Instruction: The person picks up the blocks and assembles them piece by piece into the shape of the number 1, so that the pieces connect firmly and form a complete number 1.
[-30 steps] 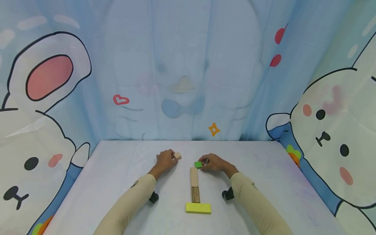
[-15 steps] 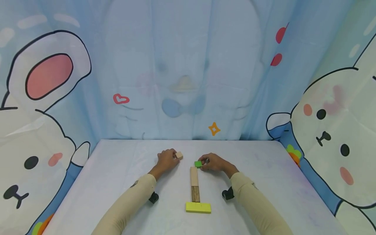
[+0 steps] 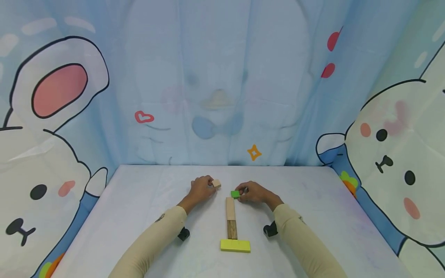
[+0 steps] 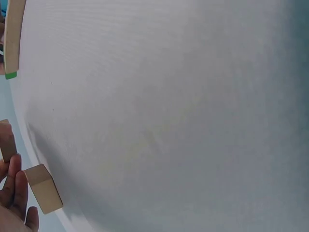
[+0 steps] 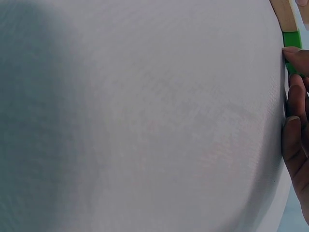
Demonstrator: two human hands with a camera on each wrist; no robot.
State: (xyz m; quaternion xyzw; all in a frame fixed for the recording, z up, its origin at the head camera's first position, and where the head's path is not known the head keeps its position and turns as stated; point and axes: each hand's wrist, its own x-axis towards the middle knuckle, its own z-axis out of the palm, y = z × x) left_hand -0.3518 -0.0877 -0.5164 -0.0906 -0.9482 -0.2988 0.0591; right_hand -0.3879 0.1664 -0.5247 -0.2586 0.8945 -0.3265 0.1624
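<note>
shifted rightward from a second ago: the left grip [image 3: 201, 189] and the pale block [image 3: 216, 183] it pinches. the right grip [image 3: 254, 192] stays put, pinching the green block [image 3: 235, 194] at the far end of the light plank [image 3: 230, 208], whose long axis runs away from the person. the pale block is far-left of the green block, a gap between; plain, boxy, bare wood, toward the far edge of the bench [image 3: 295, 189] (a second wooden block [image 4: 44, 189] shows beside the left grip; whether held, i cannot tell).
</note>
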